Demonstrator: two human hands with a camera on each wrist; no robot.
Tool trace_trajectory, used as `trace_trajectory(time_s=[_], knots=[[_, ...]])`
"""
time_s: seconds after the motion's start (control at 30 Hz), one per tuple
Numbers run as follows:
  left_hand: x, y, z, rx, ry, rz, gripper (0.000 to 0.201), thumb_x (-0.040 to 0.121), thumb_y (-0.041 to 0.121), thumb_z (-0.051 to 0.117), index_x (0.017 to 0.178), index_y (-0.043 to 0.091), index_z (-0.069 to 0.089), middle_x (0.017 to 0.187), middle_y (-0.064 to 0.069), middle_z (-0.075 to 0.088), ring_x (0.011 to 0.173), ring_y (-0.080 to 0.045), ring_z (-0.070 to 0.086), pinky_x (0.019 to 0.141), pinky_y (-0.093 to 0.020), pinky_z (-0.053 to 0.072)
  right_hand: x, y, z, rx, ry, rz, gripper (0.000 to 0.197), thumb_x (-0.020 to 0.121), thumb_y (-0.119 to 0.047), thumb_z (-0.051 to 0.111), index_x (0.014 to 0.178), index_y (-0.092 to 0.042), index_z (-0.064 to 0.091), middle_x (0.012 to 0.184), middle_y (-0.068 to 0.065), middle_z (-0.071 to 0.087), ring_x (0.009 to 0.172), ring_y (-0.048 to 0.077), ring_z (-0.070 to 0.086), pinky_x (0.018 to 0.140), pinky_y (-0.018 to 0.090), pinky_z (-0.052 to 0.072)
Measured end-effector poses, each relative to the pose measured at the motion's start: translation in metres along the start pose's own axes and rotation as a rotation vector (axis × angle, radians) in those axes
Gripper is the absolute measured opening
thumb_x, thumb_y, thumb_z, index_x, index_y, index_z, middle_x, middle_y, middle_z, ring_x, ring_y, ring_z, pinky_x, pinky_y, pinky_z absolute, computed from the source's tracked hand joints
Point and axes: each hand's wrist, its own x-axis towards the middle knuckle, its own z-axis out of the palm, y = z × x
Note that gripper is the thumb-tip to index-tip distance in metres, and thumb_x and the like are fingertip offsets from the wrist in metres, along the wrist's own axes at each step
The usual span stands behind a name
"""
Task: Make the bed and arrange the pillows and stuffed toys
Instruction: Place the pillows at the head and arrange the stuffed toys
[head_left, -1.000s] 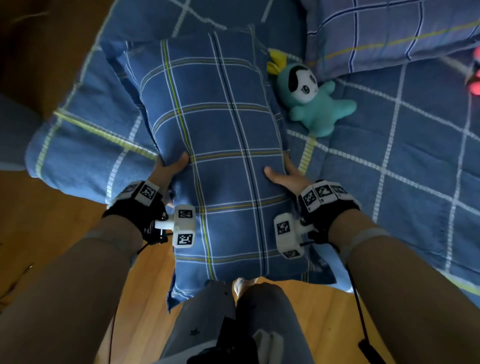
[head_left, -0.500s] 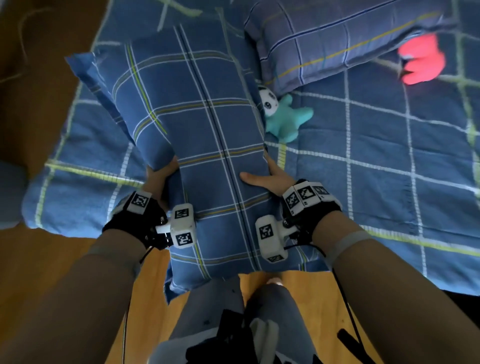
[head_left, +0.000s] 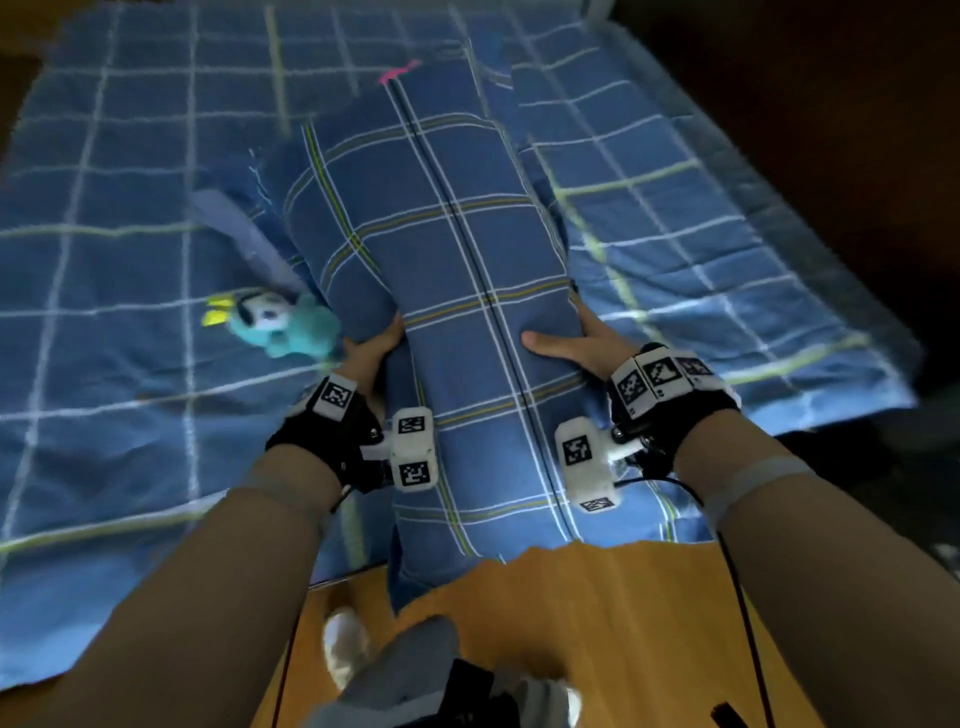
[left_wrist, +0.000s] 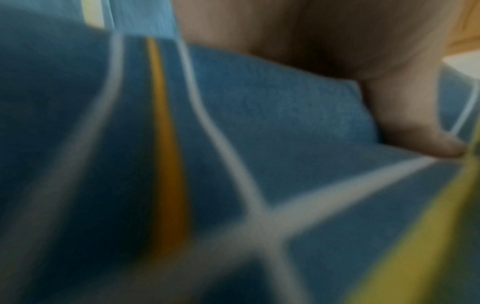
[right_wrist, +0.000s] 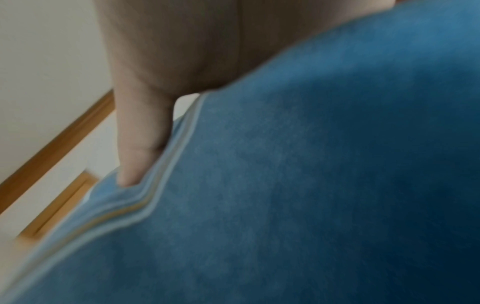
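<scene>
I hold a blue plaid pillow (head_left: 447, 291) lengthwise over the bed, between both hands. My left hand (head_left: 371, 345) grips its left edge, thumb on top, fingers underneath. On the opposite edge my right hand (head_left: 566, 345) grips the same way. In the left wrist view the pillow (left_wrist: 233, 164) fills the picture with my thumb (left_wrist: 405, 123) pressed on it. The right wrist view shows the pillow (right_wrist: 311, 185) and my thumb (right_wrist: 140, 144) on its seam. A teal stuffed toy (head_left: 283, 327) with a white face lies on the blue plaid bedcover (head_left: 104, 260), just left of my left hand.
A sliver of a pink toy (head_left: 397, 73) peeks out behind the pillow's far end. A flap of lighter blue fabric (head_left: 234, 223) lies left of the pillow. The wooden floor (head_left: 597, 623) and my feet are below the bed's near edge. Dark room lies to the right.
I have carried the pillow to the right along the bed: the teal toy now lies left of it instead of right. The second pillow has left the view and the pink toy is nearly hidden.
</scene>
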Motion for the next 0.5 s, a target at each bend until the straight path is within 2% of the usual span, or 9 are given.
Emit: trace_trajectory(time_s=[0.1,0.17,0.2,0.27,0.33,0.4,0.5], knots=[[0.033,-0.048,0.090,0.087,-0.111,-0.029,0.131,0.032,0.063,0.085,0.144,0.017,0.034,0.140,-0.006,0.050,0.122,-0.027,0.055,0.102,-0.050,0.045,-0.052,0.032,-0.093,0.051,0.144,0.006,0.062,0.081,-0.015,0.070,0.136,-0.022,0.043,0.121,-0.002,0.061,0.107,0.016,0.059,0.081,0.018,0.052],[0.036,-0.072,0.155,0.119,-0.180,-0.044,0.136,0.027,0.061,0.090,0.143,0.018,0.034,0.143,-0.007,0.049,0.121,-0.028,0.056,0.100,-0.051,0.046,-0.083,0.054,-0.150,0.103,0.220,0.013,0.060,0.080,-0.016,0.072,0.133,-0.023,0.045,0.123,0.001,0.062,0.107,0.019,0.061,0.092,0.031,0.052],[0.033,-0.081,0.185,0.122,-0.226,-0.038,0.132,0.028,0.059,0.090,0.142,0.017,0.038,0.141,-0.008,0.051,0.121,-0.028,0.057,0.100,-0.051,0.046,-0.096,0.063,-0.175,0.134,0.253,0.013,0.058,0.080,-0.016,0.072,0.131,-0.023,0.047,0.123,0.004,0.062,0.106,0.021,0.062,0.096,0.036,0.050],[-0.005,-0.086,0.248,0.138,-0.301,-0.039,0.116,0.038,0.055,0.089,0.137,0.013,0.046,0.135,-0.010,0.056,0.119,-0.027,0.058,0.099,-0.050,0.047,-0.113,0.077,-0.221,0.176,0.271,0.016,0.053,0.081,-0.013,0.069,0.129,-0.022,0.048,0.121,0.006,0.063,0.099,0.019,0.064,0.093,0.035,0.052],[-0.018,-0.095,0.291,0.145,-0.325,-0.010,0.101,0.048,0.049,0.086,0.134,0.010,0.050,0.131,-0.011,0.059,0.118,-0.027,0.059,0.100,-0.049,0.047,-0.121,0.088,-0.259,0.185,0.287,0.022,0.060,0.079,-0.018,0.072,0.133,-0.024,0.047,0.123,0.003,0.063,0.105,0.021,0.063,0.096,0.038,0.050],[-0.012,-0.104,0.323,0.159,-0.298,0.032,0.101,0.046,0.047,0.086,0.133,0.009,0.051,0.132,-0.012,0.058,0.120,-0.028,0.058,0.102,-0.050,0.045,-0.119,0.095,-0.292,0.190,0.300,0.025,0.066,0.078,-0.021,0.074,0.136,-0.029,0.044,0.125,0.002,0.062,0.111,0.022,0.060,0.099,0.038,0.047],[0.010,-0.112,0.367,0.132,-0.317,-0.004,0.099,0.050,0.045,0.086,0.135,0.011,0.049,0.132,-0.013,0.058,0.118,-0.029,0.059,0.099,-0.051,0.047,-0.100,0.103,-0.336,0.216,0.308,0.027,0.066,0.080,-0.019,0.072,0.137,-0.030,0.042,0.121,0.001,0.061,0.109,0.023,0.060,0.089,0.033,0.050]])
